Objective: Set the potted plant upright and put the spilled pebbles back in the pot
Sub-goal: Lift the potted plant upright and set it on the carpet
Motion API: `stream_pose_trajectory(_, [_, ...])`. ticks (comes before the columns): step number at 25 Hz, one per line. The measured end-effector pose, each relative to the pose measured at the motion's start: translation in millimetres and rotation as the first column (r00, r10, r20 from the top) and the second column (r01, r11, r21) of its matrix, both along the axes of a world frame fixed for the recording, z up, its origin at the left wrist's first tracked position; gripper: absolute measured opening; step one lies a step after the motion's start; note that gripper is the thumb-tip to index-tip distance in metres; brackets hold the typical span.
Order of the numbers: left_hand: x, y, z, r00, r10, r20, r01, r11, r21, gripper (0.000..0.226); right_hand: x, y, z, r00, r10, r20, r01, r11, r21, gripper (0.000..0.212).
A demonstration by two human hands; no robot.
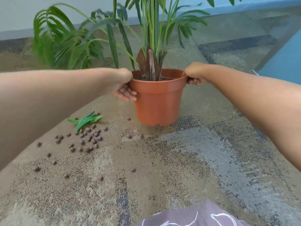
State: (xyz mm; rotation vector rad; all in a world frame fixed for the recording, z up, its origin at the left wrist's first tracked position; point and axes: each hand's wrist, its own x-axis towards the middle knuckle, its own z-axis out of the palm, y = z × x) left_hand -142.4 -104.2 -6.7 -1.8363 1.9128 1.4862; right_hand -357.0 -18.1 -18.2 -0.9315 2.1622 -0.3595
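Head cam | both hands, left point(123, 86) and right point(195, 75), fingers curled tight on pot point(156, 101) rim, upright | pebbles point(88, 137) on floor point(179, 168) below-left of left fingers

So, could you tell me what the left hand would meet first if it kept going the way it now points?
The left hand already touches the orange plastic plant pot at its rim and side wall. Pushing on would likely only press into that wall, nothing else first.
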Motion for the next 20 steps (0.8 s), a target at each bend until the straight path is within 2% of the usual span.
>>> stream_pose_trajectory(3, [-14.5,-27.8,7.0,0.999,-0.015,-0.029,0.013,0.997,-0.071,0.037,-8.5,-25.1,3.6,0.984,-0.16,-0.081,0.142,0.971,-0.193,0.027])
stream_pose_trajectory(6, [-19.9,-44.7,2.1,0.999,-0.038,-0.015,0.036,0.992,-0.123,0.037,-7.8,-42.5,-10.4,0.952,-0.224,-0.21,0.157,0.943,-0.293,0.03])
stream_pose_trajectory(9, [-13.8,-49.5,-19.1,0.998,-0.053,0.024,0.056,0.984,-0.171,0.041,-5.5,-49.4,-41.2,0.942,-0.213,-0.26,0.133,0.947,-0.292,0.016])
stream_pose_trajectory(12, [-5.6,-52.9,-29.3,0.996,-0.08,-0.035,0.072,0.979,-0.192,0.039,0.0,-53.6,-47.3,0.935,-0.261,-0.241,0.165,0.919,-0.358,0.011])
stream_pose_trajectory(15, [-1.8,-52.4,-32.5,0.989,-0.1,-0.107,0.077,0.976,-0.202,0.037,4.4,-47.9,-46.1,0.927,-0.301,-0.226,0.205,0.907,-0.368,0.023])
stream_pose_trajectory(17, [0.8,-48.6,-38.1,0.989,-0.089,-0.12,0.062,0.976,-0.211,0.035,8.2,-39.6,-45.8,0.938,-0.265,-0.222,0.176,0.919,-0.354,0.026])
stream_pose_trajectory(20, [6.2,-37.3,-43.2,0.988,-0.023,-0.154,-0.011,0.976,-0.22,0.034,15.5,-32.0,-38.7,0.905,-0.123,-0.406,0.016,0.966,-0.259,0.018])
